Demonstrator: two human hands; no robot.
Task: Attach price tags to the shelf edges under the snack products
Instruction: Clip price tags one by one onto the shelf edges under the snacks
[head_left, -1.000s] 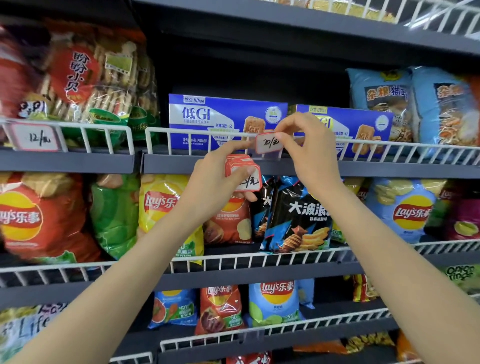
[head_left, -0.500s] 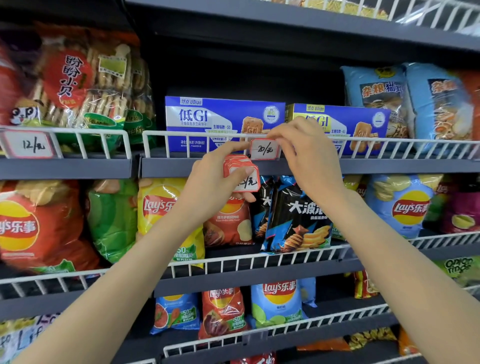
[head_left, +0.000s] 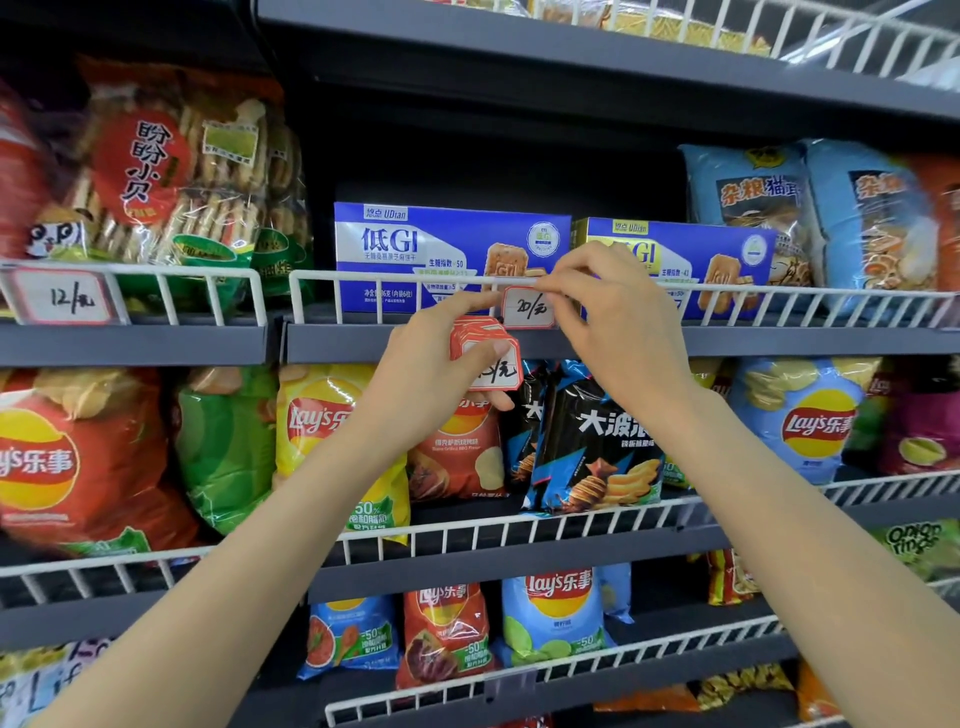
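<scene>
The right hand (head_left: 618, 317) pinches a price tag (head_left: 529, 307) against the white wire rail (head_left: 363, 278) below the blue boxes (head_left: 447, 249). Just left and lower, the left hand (head_left: 441, 374) grips a stack of tags (head_left: 485, 358), forefinger extended to the tag's left edge.

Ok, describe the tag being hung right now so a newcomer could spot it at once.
Find the two blue biscuit boxes on the upper shelf. On the white wire rail before them hangs a red-bordered price tag, pinched by the right hand. It reads 20; the other hung tag, far left, reads 12.
</scene>
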